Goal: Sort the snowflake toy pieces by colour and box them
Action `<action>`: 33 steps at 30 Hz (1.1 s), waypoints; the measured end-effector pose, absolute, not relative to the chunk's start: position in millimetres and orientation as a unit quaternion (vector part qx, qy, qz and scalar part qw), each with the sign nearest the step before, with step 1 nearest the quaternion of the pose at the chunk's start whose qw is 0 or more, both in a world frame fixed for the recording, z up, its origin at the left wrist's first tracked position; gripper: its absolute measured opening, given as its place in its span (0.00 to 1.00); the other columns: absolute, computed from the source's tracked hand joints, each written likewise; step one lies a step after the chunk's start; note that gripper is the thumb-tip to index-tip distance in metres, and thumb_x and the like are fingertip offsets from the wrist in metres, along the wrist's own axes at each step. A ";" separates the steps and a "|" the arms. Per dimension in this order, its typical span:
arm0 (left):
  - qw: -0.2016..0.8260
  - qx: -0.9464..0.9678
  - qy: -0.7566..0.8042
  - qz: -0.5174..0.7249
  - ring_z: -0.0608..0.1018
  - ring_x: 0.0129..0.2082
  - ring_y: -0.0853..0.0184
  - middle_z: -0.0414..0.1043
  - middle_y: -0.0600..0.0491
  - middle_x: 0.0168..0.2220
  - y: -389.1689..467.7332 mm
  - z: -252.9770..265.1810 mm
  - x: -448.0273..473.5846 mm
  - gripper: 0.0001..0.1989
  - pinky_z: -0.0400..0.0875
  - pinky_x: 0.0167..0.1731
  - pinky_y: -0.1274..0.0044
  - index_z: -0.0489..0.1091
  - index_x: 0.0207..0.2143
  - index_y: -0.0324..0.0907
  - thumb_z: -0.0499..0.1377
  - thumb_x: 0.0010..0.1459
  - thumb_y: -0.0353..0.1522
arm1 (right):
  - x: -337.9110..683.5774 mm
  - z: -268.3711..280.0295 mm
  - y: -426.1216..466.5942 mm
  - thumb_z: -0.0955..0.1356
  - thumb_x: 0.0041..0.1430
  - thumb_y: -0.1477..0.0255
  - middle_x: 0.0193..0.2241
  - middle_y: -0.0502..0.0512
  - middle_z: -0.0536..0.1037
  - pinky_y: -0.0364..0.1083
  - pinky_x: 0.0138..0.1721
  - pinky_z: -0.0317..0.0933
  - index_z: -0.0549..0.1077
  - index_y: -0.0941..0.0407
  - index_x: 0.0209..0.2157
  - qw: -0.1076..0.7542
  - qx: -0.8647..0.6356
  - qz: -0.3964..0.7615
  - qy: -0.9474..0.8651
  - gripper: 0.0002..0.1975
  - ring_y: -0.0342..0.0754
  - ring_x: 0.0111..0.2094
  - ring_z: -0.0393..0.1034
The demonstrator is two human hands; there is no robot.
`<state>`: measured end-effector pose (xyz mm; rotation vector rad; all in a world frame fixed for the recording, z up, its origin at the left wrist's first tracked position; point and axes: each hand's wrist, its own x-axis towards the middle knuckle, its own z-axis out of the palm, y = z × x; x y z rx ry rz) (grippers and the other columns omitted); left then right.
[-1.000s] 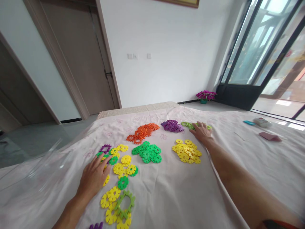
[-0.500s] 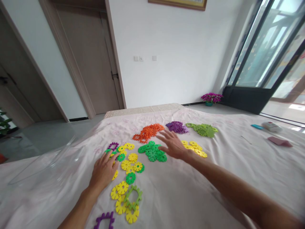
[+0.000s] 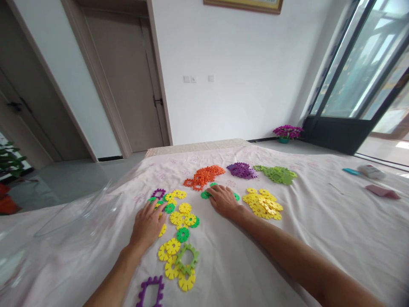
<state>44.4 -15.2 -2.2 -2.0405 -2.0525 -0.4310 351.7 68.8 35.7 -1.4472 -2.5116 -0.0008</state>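
My right hand [image 3: 223,201] lies over the pile of green snowflake discs [image 3: 205,195], covering most of it. Its fingers are stretched out on the discs. My left hand [image 3: 147,224] rests with spread fingers at the left side of a loose mix of discs, touching a few of them. In that mix are yellow snowflake discs [image 3: 185,208], green ones such as this disc [image 3: 183,235], a light-green toothed frame [image 3: 196,259] and a purple toothed frame [image 3: 162,291]. Another purple frame [image 3: 163,192] lies just beyond my left fingertips.
Sorted piles lie farther back: orange pieces [image 3: 209,174], purple pieces [image 3: 242,170], light-green pieces [image 3: 280,175] and yellow discs [image 3: 263,204]. Clear plastic [image 3: 76,213] spreads at the left. At the right are a pink cloth-like item [image 3: 382,192] and a white packet [image 3: 371,172].
My right hand has come down onto the green pile, hiding most of it and uncovering the yellow pile. My left hand stays by the mixed discs. The view has shifted slightly.
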 end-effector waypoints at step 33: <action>0.002 -0.716 -0.678 -0.168 0.64 0.64 0.58 0.64 0.48 0.64 26.8 -1.9 29.8 0.24 0.56 0.63 0.66 0.67 0.60 0.48 0.47 0.67 0.44 | 295.7 46.8 -18.0 0.60 0.70 0.65 0.58 0.56 0.72 0.58 0.61 0.48 0.69 0.50 0.57 0.137 -0.098 0.063 -0.984 0.17 0.51 0.59 0.62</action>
